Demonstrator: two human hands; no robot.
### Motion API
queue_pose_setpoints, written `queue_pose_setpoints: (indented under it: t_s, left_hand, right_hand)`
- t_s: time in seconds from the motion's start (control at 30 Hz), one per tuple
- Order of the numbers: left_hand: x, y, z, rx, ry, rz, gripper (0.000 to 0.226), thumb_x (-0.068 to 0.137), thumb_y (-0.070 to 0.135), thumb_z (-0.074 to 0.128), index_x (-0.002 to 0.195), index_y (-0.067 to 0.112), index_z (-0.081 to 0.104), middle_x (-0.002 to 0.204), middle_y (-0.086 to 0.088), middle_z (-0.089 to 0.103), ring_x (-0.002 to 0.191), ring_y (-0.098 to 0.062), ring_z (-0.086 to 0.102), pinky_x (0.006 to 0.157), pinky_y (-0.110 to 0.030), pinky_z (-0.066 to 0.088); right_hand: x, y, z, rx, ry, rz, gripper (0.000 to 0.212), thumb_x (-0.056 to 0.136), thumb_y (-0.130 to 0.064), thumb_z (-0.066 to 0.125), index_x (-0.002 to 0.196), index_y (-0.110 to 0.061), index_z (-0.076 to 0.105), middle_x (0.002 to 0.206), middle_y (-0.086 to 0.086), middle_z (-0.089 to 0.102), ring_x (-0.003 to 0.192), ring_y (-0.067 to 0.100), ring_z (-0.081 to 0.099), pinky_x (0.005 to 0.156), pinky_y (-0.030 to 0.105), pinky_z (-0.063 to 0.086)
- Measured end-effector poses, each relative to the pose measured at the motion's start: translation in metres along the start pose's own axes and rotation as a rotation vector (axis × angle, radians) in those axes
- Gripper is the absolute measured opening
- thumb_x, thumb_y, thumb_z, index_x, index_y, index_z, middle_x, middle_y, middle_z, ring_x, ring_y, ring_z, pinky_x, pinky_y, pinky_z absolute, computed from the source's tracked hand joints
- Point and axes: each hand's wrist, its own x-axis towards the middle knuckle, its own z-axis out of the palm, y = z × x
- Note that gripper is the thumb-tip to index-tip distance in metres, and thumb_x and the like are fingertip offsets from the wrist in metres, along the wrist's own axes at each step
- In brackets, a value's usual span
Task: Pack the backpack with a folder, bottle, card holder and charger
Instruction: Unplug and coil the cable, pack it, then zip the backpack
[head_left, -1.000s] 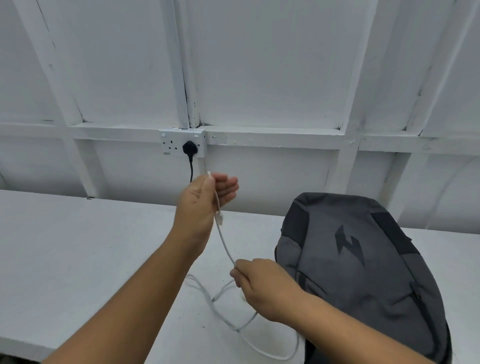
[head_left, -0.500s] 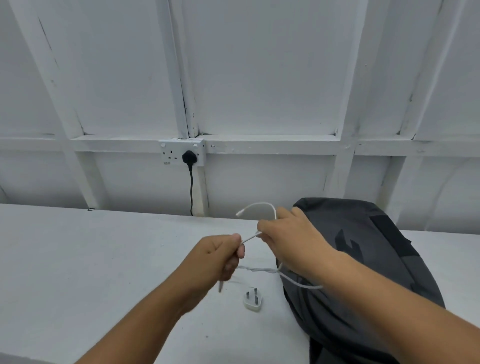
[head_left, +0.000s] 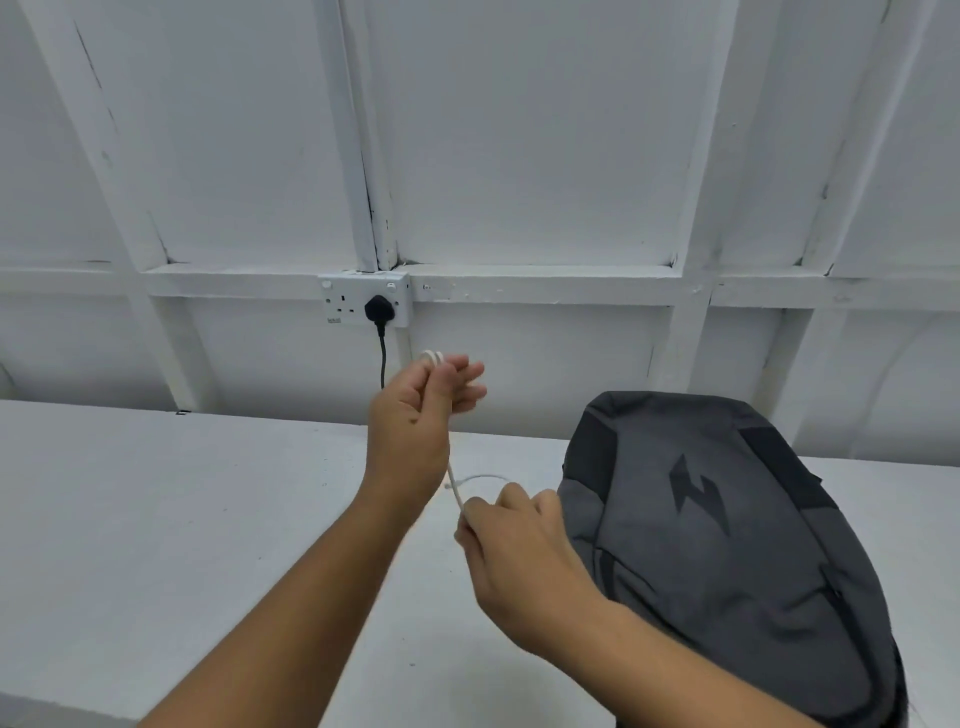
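left hand (head_left: 410, 431) raised, right hand (head_left: 514, 556) low — cable (head_left: 456, 488) taut between.

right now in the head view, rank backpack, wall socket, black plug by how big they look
1. backpack, by far the largest, though it is also nearest the camera
2. wall socket
3. black plug, sitting in the socket
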Motion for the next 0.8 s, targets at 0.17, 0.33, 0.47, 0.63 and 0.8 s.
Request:
queue_pose_setpoints:
  t_s: [0.17, 0.33, 0.47, 0.63, 0.8]
  left_hand:
    - [-0.017, -0.026, -0.031, 0.933, -0.552, 0.077, 0.027, 0.108, 0.033, 0.041, 0.1, 0.023, 0.064, 0.087, 0.009, 0.072, 0.076, -0.008, 0.067, 0.073, -0.032, 0.057]
    - [-0.04, -0.016, -0.038, 0.717, -0.616, -0.229, 0.048, 0.107, 0.044, 0.038, 0.069, 0.029, 0.062, 0.054, 0.013, 0.054, 0.052, -0.003, 0.049, 0.057, -0.02, 0.039]
    - [-0.053, 0.011, -0.035, 0.034, -0.63, -0.592, 0.043, 0.108, 0.036, 0.047, 0.07, 0.021, 0.059, 0.053, 0.007, 0.036, 0.049, -0.011, 0.028, 0.048, -0.02, 0.029]
    - [-0.044, 0.038, -0.015, -0.745, -0.233, -0.747, 0.032, 0.095, 0.033, 0.058, 0.071, 0.015, 0.067, 0.051, 0.007, 0.037, 0.042, -0.01, 0.035, 0.041, -0.021, 0.035]
    - [-0.018, 0.028, -0.001, -0.83, 0.168, -0.483, 0.027, 0.104, 0.024, 0.052, 0.105, 0.001, 0.067, 0.084, -0.009, 0.079, 0.07, -0.017, 0.075, 0.062, -0.023, 0.06]
  right_hand:
    - [0.004, 0.025, -0.017, -0.292, 0.112, -0.118, 0.021, 0.101, -0.03, 0.05, 0.081, -0.026, 0.052, 0.073, -0.008, 0.055, 0.079, 0.021, 0.036, 0.072, 0.04, 0.022]
    - [0.014, 0.05, -0.019, -0.388, 0.063, -0.169, 0.013, 0.092, -0.024, 0.066, 0.08, -0.024, 0.06, 0.071, -0.01, 0.056, 0.078, 0.022, 0.047, 0.072, 0.038, 0.028]
    - [0.017, 0.068, -0.008, -0.066, -0.069, -0.054, 0.016, 0.104, -0.033, 0.039, 0.098, -0.034, 0.054, 0.09, -0.013, 0.046, 0.086, 0.018, 0.031, 0.078, 0.034, 0.03]
    - [0.013, 0.041, 0.008, 0.402, -0.156, -0.038, 0.02, 0.104, -0.027, 0.041, 0.107, -0.046, 0.038, 0.088, -0.03, 0.057, 0.071, -0.005, 0.053, 0.067, 0.023, 0.038]
    - [-0.001, 0.016, 0.019, 0.333, -0.184, -0.049, 0.057, 0.102, -0.016, 0.035, 0.141, -0.052, 0.015, 0.123, -0.02, 0.064, 0.09, 0.014, 0.061, 0.074, 0.031, 0.046]
